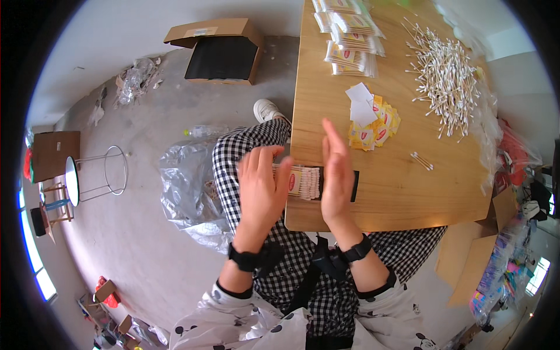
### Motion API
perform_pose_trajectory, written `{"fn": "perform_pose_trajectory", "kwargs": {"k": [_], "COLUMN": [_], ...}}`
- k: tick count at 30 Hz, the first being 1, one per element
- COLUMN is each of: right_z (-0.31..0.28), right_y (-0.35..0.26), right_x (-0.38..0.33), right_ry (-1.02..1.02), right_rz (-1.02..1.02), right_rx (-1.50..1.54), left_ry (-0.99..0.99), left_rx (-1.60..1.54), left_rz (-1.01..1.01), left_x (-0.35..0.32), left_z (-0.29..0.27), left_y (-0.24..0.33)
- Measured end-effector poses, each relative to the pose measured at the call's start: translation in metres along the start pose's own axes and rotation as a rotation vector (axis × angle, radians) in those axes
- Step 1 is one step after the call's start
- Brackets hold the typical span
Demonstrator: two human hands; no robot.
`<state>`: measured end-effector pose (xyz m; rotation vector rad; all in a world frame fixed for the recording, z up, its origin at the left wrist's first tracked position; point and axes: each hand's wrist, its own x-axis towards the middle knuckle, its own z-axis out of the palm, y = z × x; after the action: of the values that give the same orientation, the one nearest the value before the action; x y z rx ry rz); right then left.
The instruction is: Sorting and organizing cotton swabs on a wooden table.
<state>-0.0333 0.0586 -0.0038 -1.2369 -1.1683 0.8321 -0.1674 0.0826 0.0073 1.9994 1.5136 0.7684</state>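
Observation:
Between my hands, at the near left corner of the wooden table, lies a bundle of cotton swabs (309,183) with a yellow and white card against it. My left hand (256,184) is beside the bundle's left end, fingers stretched and thumb apart, partly covering that end. On the other side my right hand (336,181) is held edge-on with straight fingers, close to the swab tips. Whether either palm touches the bundle I cannot tell. A black flat object (355,186) shows partly behind my right hand. Beyond are loose yellow cards (382,129) with white ones (361,108) on them.
Filled swab packets (353,38) are stacked at the table's far left. A large heap of loose swabs (446,81) spreads at the far right, and a few swabs (422,161) lie nearer. On the floor are an open cardboard box (224,55), a clear plastic bag (189,184) and a stool (73,181).

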Motion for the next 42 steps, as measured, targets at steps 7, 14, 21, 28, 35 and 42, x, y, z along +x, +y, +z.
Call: {"fn": "perform_pose_trajectory", "kwargs": {"k": [7,14,21,28,35,42], "right_z": [-0.001,0.007,0.024,0.025,-0.001,-0.036], "right_y": [-0.009,-0.016,-0.016,-0.010,-0.022,-0.047], "right_x": [-0.006,-0.011,-0.015,-0.018,-0.037,-0.073], "right_ry": [-0.013,-0.038,-0.098,0.050,0.220,0.134], "right_rz": [0.044,0.105,0.182,0.210,0.193,0.300], "right_rx": [0.047,0.065,0.080,0.410,0.187,0.200], "left_ry": [-0.354,-0.350,-0.275,-0.449,-0.599,-0.792], "left_rx": [0.180,0.104,0.034,-0.006,0.163,0.228], "left_rz": [0.331,0.325,0.354,0.207,-0.115,-0.370], "left_x": [0.001,0.005,0.007,0.025,0.044,0.045], "left_z": [-0.037,-0.034,-0.027,-0.039,-0.033,-0.101], "left_y": [0.009,0.005,0.001,0.012,0.015,-0.004]}}
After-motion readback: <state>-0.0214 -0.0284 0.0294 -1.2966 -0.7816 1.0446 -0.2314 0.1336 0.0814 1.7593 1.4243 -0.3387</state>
